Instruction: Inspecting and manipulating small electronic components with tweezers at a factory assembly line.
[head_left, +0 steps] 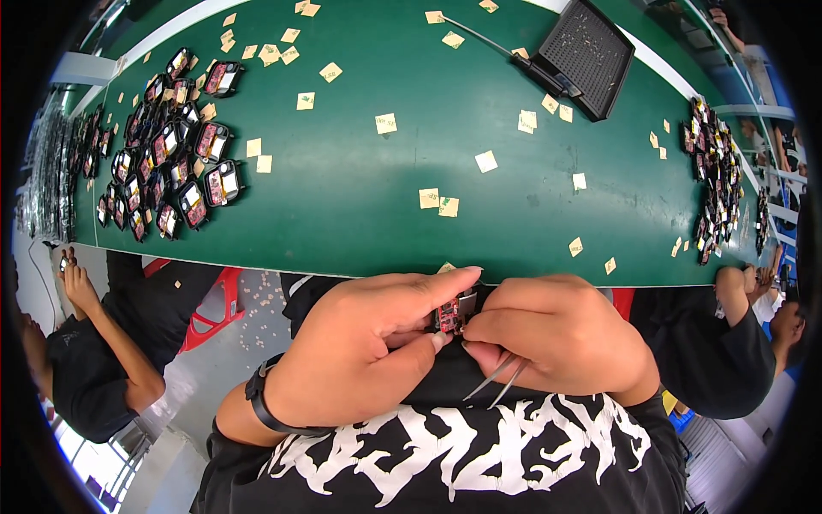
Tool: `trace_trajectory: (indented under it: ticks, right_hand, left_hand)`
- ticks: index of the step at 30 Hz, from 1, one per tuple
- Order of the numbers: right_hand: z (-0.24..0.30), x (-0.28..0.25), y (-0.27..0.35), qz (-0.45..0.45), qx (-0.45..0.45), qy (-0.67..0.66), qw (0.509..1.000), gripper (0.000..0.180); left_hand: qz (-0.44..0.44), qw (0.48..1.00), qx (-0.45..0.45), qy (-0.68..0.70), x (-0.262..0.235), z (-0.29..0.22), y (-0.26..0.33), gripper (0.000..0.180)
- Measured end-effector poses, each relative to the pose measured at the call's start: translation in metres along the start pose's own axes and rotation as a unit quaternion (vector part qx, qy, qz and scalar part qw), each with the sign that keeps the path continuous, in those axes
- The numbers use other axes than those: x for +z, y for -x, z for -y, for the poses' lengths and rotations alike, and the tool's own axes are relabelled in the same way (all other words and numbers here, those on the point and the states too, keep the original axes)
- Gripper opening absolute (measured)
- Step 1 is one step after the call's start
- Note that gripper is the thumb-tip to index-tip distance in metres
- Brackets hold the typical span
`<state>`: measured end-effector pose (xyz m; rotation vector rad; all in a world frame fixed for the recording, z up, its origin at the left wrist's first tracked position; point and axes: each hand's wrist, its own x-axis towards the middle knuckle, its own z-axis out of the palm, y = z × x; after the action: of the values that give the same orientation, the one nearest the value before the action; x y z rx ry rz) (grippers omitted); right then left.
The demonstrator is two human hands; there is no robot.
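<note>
A long counter (pixel 360 197) covered in dark green runs across the view, edged in white along its far side. Small tan paper squares (pixel 386 123) lie scattered over it. A black perforated tray (pixel 591 53) sits at the far right, and clusters of small black-and-red devices (pixel 163 146) fill the left end and the right end. Below the near edge, a pale grey floor (pixel 214 360) shows, littered with paper bits, beside a red stool frame (pixel 218 308). Bright daylight enters at lower left.

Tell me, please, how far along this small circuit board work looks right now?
Done: many assembled units lie grouped at the table's left. In hand: the left hand holds a small red circuit board; the right hand holds tweezers. Left: a pile of boards at right.
</note>
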<state>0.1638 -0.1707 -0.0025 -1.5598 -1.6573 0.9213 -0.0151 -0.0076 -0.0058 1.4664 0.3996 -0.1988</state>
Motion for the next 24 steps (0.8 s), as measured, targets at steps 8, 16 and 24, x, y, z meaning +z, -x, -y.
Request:
trace_trajectory:
  ticks: [8,16,24]
  right_hand:
    - [0.001,0.011,0.003,-0.089,-0.011,0.032,0.995,0.027]
    - [0.0,0.018,0.002,-0.106,-0.013,0.052,0.993,0.029]
    - [0.013,-0.011,0.017,-0.118,0.025,0.064,0.991,0.035]
  left_hand:
    - [-0.006,0.997,0.039,0.067,0.002,0.015,-0.001,0.059]
    - [-0.006,0.998,-0.016,0.057,0.0,0.004,-0.002,0.06]
    - [0.036,0.948,-0.046,0.312,-0.003,0.006,-0.003,0.058]
